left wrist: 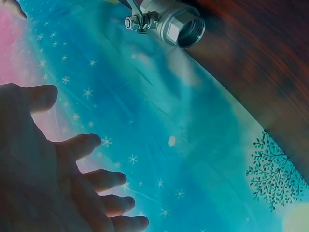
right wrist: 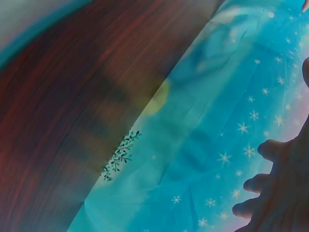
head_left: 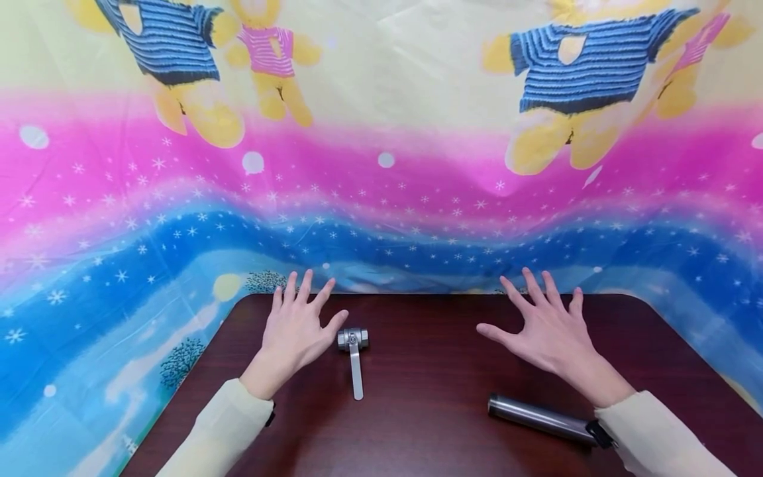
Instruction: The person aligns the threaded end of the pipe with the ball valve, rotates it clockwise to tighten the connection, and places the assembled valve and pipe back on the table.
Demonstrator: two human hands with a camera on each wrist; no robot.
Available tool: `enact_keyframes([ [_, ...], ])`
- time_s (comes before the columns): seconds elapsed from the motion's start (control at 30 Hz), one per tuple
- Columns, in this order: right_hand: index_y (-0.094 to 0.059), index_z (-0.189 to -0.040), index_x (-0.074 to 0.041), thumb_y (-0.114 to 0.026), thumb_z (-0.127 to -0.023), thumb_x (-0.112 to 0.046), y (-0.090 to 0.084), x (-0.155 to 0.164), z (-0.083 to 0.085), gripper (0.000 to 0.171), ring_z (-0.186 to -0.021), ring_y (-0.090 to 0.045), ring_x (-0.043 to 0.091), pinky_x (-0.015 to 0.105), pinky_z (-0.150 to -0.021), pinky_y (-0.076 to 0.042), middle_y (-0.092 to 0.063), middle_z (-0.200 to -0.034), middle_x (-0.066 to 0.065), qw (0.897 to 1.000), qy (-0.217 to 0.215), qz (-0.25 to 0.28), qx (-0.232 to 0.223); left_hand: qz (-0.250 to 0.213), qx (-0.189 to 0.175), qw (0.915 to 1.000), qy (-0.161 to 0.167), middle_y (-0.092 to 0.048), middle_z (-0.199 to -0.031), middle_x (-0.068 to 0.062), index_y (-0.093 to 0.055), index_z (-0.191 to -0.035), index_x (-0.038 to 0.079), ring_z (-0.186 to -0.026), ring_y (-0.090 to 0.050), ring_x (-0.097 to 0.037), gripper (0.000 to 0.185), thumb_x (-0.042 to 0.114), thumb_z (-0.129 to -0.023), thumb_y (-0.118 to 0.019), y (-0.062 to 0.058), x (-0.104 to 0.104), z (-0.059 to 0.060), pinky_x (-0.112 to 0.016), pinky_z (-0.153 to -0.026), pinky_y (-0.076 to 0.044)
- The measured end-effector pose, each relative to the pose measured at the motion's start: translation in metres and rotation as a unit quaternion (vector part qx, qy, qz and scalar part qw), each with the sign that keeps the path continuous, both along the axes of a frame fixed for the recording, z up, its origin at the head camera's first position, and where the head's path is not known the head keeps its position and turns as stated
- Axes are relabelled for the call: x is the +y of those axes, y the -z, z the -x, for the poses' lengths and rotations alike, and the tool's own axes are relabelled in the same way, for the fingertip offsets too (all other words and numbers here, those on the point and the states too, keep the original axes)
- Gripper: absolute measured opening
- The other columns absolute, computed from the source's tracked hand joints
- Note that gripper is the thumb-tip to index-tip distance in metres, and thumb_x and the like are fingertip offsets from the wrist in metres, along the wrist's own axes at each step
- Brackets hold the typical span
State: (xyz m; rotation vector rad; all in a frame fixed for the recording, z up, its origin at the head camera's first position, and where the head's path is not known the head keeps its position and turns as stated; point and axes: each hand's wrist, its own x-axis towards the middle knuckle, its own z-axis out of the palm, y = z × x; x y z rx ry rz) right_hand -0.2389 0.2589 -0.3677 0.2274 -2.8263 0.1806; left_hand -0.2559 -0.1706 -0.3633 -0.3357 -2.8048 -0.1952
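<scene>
A metal ball valve (head_left: pixel 354 339) with a long flat lever handle lies on the dark table, its lever pointing toward the person. Just left of it, my left hand (head_left: pixel 295 329) is spread with the fingers straight and holds nothing. The left wrist view shows the valve's threaded bore (left wrist: pixel 191 33) and the splayed left hand (left wrist: pixel 72 179). On the right, a grey metal pipe (head_left: pixel 539 419) lies on the table, its near end hidden behind the right wrist. My right hand (head_left: pixel 548 331) is spread beyond the pipe, fingers straight, with nothing held; its fingers (right wrist: pixel 256 183) show in the right wrist view.
The dark wood table (head_left: pixel 417 377) has rounded far corners. Behind and around it hangs a printed cloth (head_left: pixel 381 192) with bears and snowflakes. Each wrist wears a dark band (head_left: pixel 599 433) below a pale sleeve (head_left: pixel 656 430).
</scene>
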Motion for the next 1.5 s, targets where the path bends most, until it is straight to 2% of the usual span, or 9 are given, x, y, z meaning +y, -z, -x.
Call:
enact_keyframes([
  [0.43,-0.025,-0.170,-0.025,-0.050,-0.085,-0.091,0.006,0.012,-0.018,0.110,-0.156,0.000,0.051,0.081,-0.110,0.015,-0.018,-0.171,0.025,1.000,-0.003,0.007,0.001,-0.002,0.000,1.0000,0.000,-0.023,-0.171,-0.021,-0.038,-0.165,0.026,-0.158,-0.008,-0.048,0.075,0.066,-0.102,-0.049,0.007,-0.007,-0.003,-0.066,-0.123,-0.008],
  [0.63,-0.024,-0.170,-0.026,-0.051,-0.084,-0.091,0.011,0.019,-0.025,0.111,-0.155,-0.006,0.053,0.080,-0.110,0.015,-0.020,-0.170,0.026,1.000,-0.004,0.011,0.005,-0.002,0.002,1.0000,0.001,-0.024,-0.171,-0.021,-0.040,-0.165,0.025,-0.157,-0.010,-0.048,0.075,0.065,-0.102,-0.050,0.009,-0.010,-0.005,-0.066,-0.123,-0.010],
  [0.93,-0.024,-0.170,-0.024,-0.059,-0.082,-0.089,0.015,0.027,-0.034,0.115,-0.153,-0.013,0.056,0.086,-0.108,0.001,-0.021,-0.170,0.026,1.000,-0.014,0.028,0.001,-0.006,0.001,0.9999,0.009,-0.026,-0.170,-0.021,-0.042,-0.164,0.023,-0.157,-0.011,-0.047,0.076,0.064,-0.101,-0.055,0.013,-0.016,-0.007,-0.067,-0.123,-0.013],
  [1.1,-0.022,-0.170,-0.023,-0.065,-0.080,-0.086,0.017,0.031,-0.040,0.118,-0.153,-0.014,0.055,0.084,-0.109,-0.005,-0.021,-0.169,0.027,0.998,-0.023,0.051,-0.003,-0.007,0.003,0.9999,0.015,-0.030,-0.168,-0.022,-0.043,-0.163,0.023,-0.156,-0.016,-0.048,0.078,0.063,-0.098,-0.060,0.015,-0.022,-0.007,-0.067,-0.122,-0.018],
  [1.23,-0.020,-0.171,-0.024,-0.071,-0.079,-0.082,0.018,0.035,-0.046,0.119,-0.153,-0.015,0.053,0.082,-0.111,-0.009,-0.022,-0.168,0.029,0.996,-0.033,0.077,-0.009,-0.015,0.000,0.9993,0.034,-0.033,-0.166,-0.023,-0.043,-0.163,0.023,-0.155,-0.021,-0.048,0.081,0.062,-0.096,-0.064,0.016,-0.025,-0.005,-0.065,-0.122,-0.021],
  [1.33,-0.020,-0.171,-0.027,-0.074,-0.076,-0.082,0.018,0.036,-0.049,0.122,-0.149,-0.024,0.055,0.084,-0.104,-0.026,-0.025,-0.168,0.027,0.995,-0.032,0.091,-0.014,-0.029,-0.007,0.9982,0.051,-0.035,-0.166,-0.024,-0.043,-0.163,0.023,-0.155,-0.023,-0.047,0.083,0.061,-0.094,-0.068,0.017,-0.027,-0.003,-0.064,-0.122,-0.022],
  [1.4,-0.020,-0.170,-0.030,-0.076,-0.074,-0.083,0.018,0.037,-0.050,0.124,-0.146,-0.029,0.056,0.084,-0.090,-0.038,-0.027,-0.167,0.026,0.995,-0.028,0.097,-0.018,-0.041,-0.012,0.9971,0.063,-0.035,-0.165,-0.025,-0.043,-0.163,0.022,-0.154,-0.024,-0.047,0.084,0.060,-0.093,-0.070,0.019,-0.028,-0.002,-0.063,-0.121,-0.024],
  [1.47,-0.021,-0.170,-0.031,-0.076,-0.072,-0.084,0.019,0.038,-0.051,0.125,-0.142,-0.033,0.056,0.084,-0.078,-0.043,-0.031,-0.166,0.025,0.994,-0.022,0.103,-0.021,-0.053,-0.019,0.9957,0.073,-0.036,-0.165,-0.024,-0.043,-0.163,0.022,-0.154,-0.025,-0.046,0.085,0.058,-0.092,-0.072,0.020,-0.030,-0.001,-0.064,-0.119,-0.028],
  [1.5,-0.021,-0.170,-0.031,-0.078,-0.071,-0.083,0.019,0.039,-0.052,0.125,-0.142,-0.034,0.055,0.083,-0.076,-0.045,-0.032,-0.165,0.025,0.993,-0.023,0.111,-0.024,-0.060,-0.024,0.9950,0.076,-0.036,-0.165,-0.023,-0.043,-0.163,0.022,-0.154,-0.027,-0.046,0.085,0.058,-0.092,-0.073,0.021,-0.031,0.000,-0.065,-0.118,-0.031],
])
